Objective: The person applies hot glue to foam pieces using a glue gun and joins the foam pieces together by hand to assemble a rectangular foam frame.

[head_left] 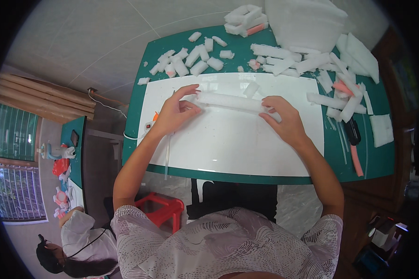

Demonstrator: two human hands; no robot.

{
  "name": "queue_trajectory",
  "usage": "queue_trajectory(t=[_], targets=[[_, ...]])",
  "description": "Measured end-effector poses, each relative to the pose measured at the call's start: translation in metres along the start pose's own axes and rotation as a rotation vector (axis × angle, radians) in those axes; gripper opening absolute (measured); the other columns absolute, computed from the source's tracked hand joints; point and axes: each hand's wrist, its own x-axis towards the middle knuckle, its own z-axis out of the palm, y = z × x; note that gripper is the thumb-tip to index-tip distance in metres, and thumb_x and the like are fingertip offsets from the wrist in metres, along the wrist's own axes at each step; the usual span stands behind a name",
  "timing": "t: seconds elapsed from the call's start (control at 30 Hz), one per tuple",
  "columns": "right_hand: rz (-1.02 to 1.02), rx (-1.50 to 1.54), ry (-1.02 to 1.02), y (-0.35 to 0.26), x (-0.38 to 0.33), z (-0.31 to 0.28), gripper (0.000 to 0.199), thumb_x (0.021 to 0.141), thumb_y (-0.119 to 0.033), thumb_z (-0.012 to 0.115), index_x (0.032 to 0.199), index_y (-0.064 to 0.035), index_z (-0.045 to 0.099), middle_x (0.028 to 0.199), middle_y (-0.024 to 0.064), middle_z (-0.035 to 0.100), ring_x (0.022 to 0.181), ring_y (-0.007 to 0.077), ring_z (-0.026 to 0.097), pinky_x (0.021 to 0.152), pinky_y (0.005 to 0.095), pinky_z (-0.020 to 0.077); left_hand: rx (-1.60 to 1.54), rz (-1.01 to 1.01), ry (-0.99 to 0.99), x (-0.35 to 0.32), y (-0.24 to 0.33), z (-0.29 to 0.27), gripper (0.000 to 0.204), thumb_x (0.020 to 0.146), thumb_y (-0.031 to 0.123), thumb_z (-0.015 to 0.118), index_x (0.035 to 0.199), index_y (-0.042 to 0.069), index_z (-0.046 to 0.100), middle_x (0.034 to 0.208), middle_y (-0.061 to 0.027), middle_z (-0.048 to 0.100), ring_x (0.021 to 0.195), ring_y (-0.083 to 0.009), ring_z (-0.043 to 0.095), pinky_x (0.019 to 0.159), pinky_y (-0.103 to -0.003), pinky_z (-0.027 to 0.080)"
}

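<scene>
A long white foam strip point(230, 101) lies across the white board point(228, 144), slanting slightly down to the right. My left hand point(176, 111) is at its left end, thumb and fingers apart on either side of that end; whether they touch it is hard to tell. At the right end, my right hand point(284, 117) has the strip between thumb and fingers. Just behind the strip, near its right half, a short white foam piece point(251, 89) rests on the board. A thin clear stick point(167, 156) lies by my left forearm.
Short foam pieces point(199, 68) cover the green table point(139, 100) at back left. Foam strips point(316, 63) are heaped at back right, with a black-handled tool point(353, 132) and a pink strip point(356, 160). An open foam frame point(246, 21) stands behind. A person point(86, 237) sits at left near a red stool point(165, 207).
</scene>
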Motion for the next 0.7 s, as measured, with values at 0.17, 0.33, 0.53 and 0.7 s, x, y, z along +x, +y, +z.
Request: queue_trajectory(t=[0.17, 0.33, 0.53, 0.7], targets=[[-0.017, 0.003, 0.002, 0.001, 0.000, 0.000, 0.023, 0.088, -0.007, 0.075, 0.108, -0.0034, 0.064, 0.115, 0.0114, 0.065, 0.100, 0.0252, 0.066, 0.080, 0.0305, 0.0583, -0.093, -0.015, -0.009, 0.005, -0.001, 0.005, 0.060, 0.089, -0.005, 0.067, 0.144, 0.004, 0.047, 0.139, -0.0146, 0.054, 0.098, -0.0153, 0.068, 0.086, -0.026, 0.054], [-0.025, -0.010, -0.005, 0.003, 0.000, 0.000, 0.022, 0.088, -0.008, 0.074, 0.108, -0.0043, 0.065, 0.116, 0.0113, 0.065, 0.100, 0.0252, 0.066, 0.080, 0.0306, 0.0587, -0.187, -0.009, -0.001, 0.007, -0.001, 0.007, 0.053, 0.093, 0.002, 0.067, 0.142, 0.004, 0.050, 0.137, -0.0148, 0.055, 0.102, -0.0182, 0.070, 0.084, -0.026, 0.054], [-0.015, -0.001, -0.001, 0.003, 0.000, 0.000, 0.022, 0.089, -0.008, 0.074, 0.108, -0.0048, 0.065, 0.116, 0.0112, 0.065, 0.100, 0.0248, 0.066, 0.080, 0.0306, 0.0587, -0.200, -0.027, 0.036, 0.008, 0.001, 0.013, 0.044, 0.094, 0.006, 0.067, 0.136, 0.004, 0.057, 0.134, -0.0140, 0.057, 0.103, -0.0183, 0.070, 0.082, -0.026, 0.054], [-0.017, -0.007, -0.005, 0.003, 0.000, 0.001, 0.022, 0.088, -0.008, 0.074, 0.109, -0.0048, 0.065, 0.116, 0.0108, 0.065, 0.100, 0.0245, 0.066, 0.079, 0.0302, 0.0584, -0.203, -0.025, 0.050, 0.008, 0.001, 0.013, 0.041, 0.094, 0.006, 0.067, 0.134, 0.003, 0.059, 0.130, -0.0125, 0.060, 0.101, -0.0177, 0.070, 0.082, -0.026, 0.054]])
